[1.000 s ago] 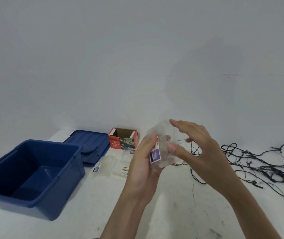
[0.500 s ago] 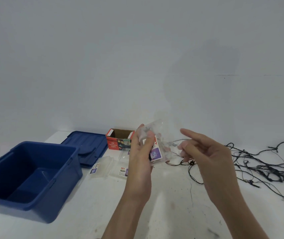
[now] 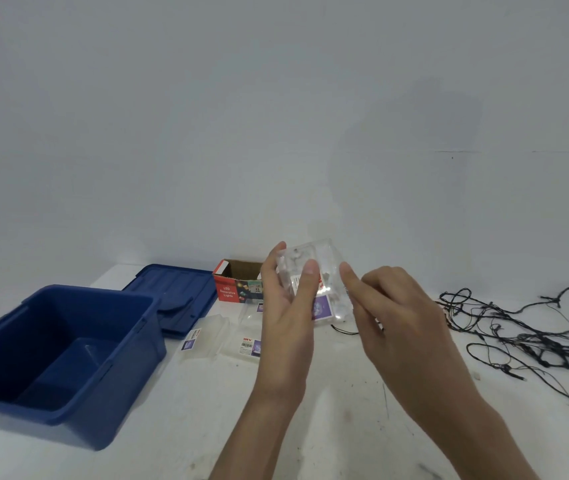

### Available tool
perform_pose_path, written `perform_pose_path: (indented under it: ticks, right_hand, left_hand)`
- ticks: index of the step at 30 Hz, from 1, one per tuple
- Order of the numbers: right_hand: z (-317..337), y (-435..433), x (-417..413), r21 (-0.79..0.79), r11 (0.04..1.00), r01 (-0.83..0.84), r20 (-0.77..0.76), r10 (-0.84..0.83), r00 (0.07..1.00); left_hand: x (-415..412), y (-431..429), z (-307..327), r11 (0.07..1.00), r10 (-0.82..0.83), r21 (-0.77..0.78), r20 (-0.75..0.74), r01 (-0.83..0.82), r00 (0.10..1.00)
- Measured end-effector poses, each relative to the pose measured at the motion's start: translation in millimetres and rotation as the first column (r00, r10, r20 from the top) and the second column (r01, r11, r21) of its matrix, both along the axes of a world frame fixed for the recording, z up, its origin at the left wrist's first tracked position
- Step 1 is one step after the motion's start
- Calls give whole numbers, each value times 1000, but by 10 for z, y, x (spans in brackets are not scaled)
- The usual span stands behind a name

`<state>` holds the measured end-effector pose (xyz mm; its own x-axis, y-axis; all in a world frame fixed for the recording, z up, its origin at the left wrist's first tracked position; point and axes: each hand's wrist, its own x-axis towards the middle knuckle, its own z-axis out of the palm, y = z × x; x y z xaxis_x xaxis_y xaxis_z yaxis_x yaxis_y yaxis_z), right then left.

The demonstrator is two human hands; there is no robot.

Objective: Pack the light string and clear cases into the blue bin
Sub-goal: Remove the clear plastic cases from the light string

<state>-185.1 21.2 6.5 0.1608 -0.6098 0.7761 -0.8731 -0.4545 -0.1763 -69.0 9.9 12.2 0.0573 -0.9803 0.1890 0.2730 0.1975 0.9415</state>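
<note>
Head view: the left hand [image 3: 286,313] grips a clear case [image 3: 323,271] up off the white table [image 3: 310,427], thumb across its front face and the other fingers behind it.
Right hand: the right hand [image 3: 390,317] is at the case's right edge with its index tip against the plastic and the other fingers loosely curled. The thumb is hidden, so I cannot tell whether it pinches the case or only touches it.
Change: half a second ago this hand was apart from the case, index pointing away. It has come back to the edge, and the case now shows its broad face to the camera.
Held case: small pale pieces show through it, and a purple label sits at its lower part.
Blue bin: the blue bin [image 3: 61,344] stands open at the near left and nothing shows inside it. Its lid [image 3: 175,296] lies just beyond.
Other cases: two more clear cases [image 3: 207,337] lie between the bin and the hands, near a red cardboard box [image 3: 238,285].
Light string: the light string [image 3: 518,334] is a loose black tangle on the table at the right, well apart from the bin.
Meaning: the person seems to be closing or checking this case, so packing has hardly begun. The next move is probably to carry it left into the bin.
</note>
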Motion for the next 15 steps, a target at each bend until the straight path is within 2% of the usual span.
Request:
perform_pose_path:
  ticks: [2,9,12,15]
  right_hand:
    - [19,0,-16,30,999,-24,-41,25,999]
    - [74,-37,-95,136,972,-194,-28,199,980]
    - [85,-25,-115,215,933,-288,52,283,958]
    - [47,-35,-106,201,919,-340,163,311,936]
  left_hand:
    - [2,-4,3,1000,5,1,-1,-5,1000]
    - [13,-25,5,1000,2,24,26,-3,1000]
    - [25,-35,-10,998,-15,67,27,13,1000]
    - [26,-40,-15,996,-32,88,3,32,999]
